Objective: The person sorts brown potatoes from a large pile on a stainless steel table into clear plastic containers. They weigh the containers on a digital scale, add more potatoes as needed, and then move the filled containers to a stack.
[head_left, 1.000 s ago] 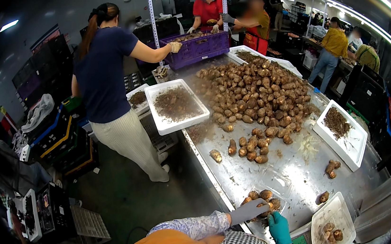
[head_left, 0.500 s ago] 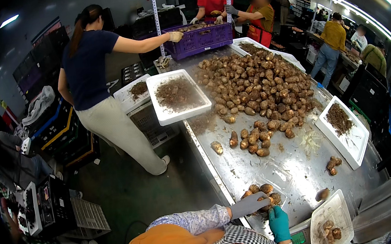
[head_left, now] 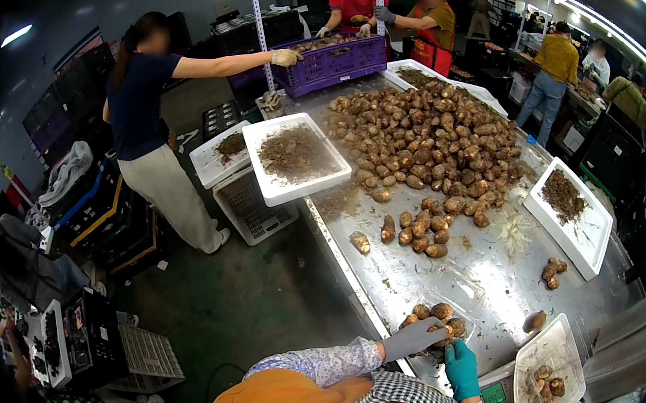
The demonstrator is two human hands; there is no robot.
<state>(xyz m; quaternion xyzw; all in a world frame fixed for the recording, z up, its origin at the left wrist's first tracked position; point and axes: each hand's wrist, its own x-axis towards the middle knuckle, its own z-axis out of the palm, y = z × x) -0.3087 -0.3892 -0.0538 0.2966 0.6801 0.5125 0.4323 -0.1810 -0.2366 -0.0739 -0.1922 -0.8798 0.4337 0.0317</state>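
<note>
My left hand, in a grey glove, reaches across a small cluster of taro corms at the near edge of the metal table. Its fingers are closed on one of the brown taros. Close beside it, my right hand in a teal glove is closed with its fingertips up against the same cluster; what lies inside it is hidden. A clear plastic tray lies just beyond the cluster. To the right of my right hand stands a white tub with several taros in it.
A big heap of taros covers the table's far half. White foam trays with soil rest at its sides. A scale with a green display sits by my right hand. Co-workers hold a purple crate at the far end.
The co-worker at the left has stepped back toward the far side, one arm stretched out to the purple crate. My two hands have hardly moved.
</note>
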